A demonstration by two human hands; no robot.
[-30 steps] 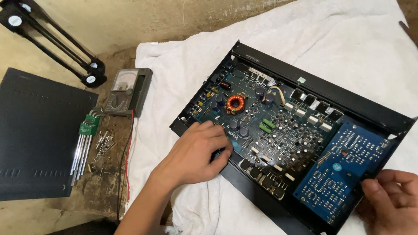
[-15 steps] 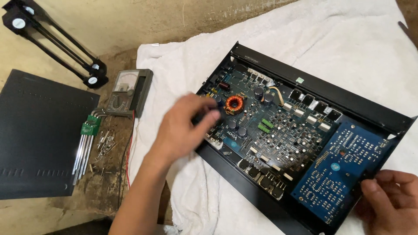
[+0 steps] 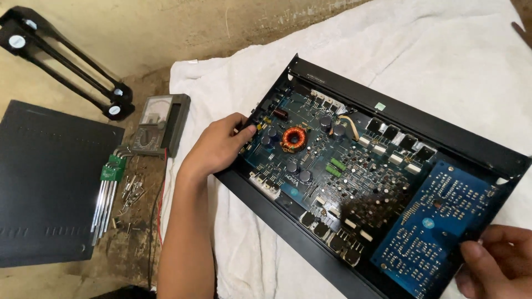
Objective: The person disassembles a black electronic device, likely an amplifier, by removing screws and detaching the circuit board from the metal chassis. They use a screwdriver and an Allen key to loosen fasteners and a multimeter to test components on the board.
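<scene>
It was a rough electronics repair workshop. An opened amplifier chassis [image 3: 388, 182] with bare circuit boards lay on a white towel [image 3: 443, 61] over a stained, gritty worktop [image 3: 138, 50]. An analogue multimeter [image 3: 160, 124], a hex key set [image 3: 108, 194] and loose screws [image 3: 130, 191] lay beside it.
</scene>
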